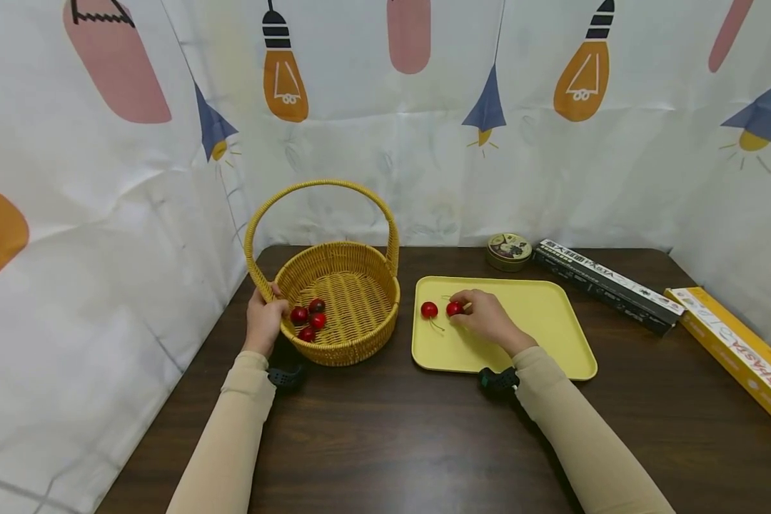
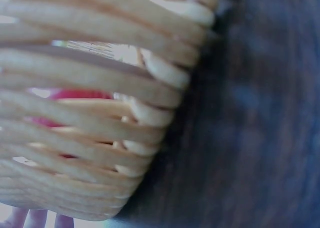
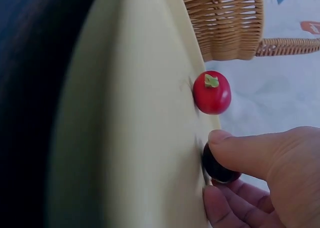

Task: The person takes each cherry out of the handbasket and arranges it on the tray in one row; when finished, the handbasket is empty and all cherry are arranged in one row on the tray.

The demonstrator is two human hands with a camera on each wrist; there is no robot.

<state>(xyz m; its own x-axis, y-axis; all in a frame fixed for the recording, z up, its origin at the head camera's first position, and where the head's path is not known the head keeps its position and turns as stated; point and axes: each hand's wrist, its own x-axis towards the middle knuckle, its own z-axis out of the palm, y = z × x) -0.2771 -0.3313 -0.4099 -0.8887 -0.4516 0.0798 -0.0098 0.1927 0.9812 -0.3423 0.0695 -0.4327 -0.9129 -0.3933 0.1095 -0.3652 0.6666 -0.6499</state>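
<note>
A yellow woven basket (image 1: 340, 350) with a tall hoop handle stands at the left, several red cherries (image 1: 318, 321) lying inside its left part. My left hand (image 1: 263, 321) grips the basket's left side at the foot of the handle; in the left wrist view the woven wall (image 2: 90, 82) fills much of the picture. On the pale yellow tray (image 1: 527, 314), my right hand (image 1: 488, 321) pinches a cherry (image 1: 454, 308) between thumb and fingers, and in the right wrist view that cherry (image 3: 215, 165) looks dark. Another red cherry (image 1: 429, 310) with a stem lies just left of it.
Behind the tray stands a round tin (image 1: 509, 251). A black pasta box (image 1: 607, 289) and a yellow pasta box (image 1: 739, 350) lie at the right of the dark wooden table (image 1: 373, 442). A patterned white cloth (image 1: 360, 143) hangs behind and beside it.
</note>
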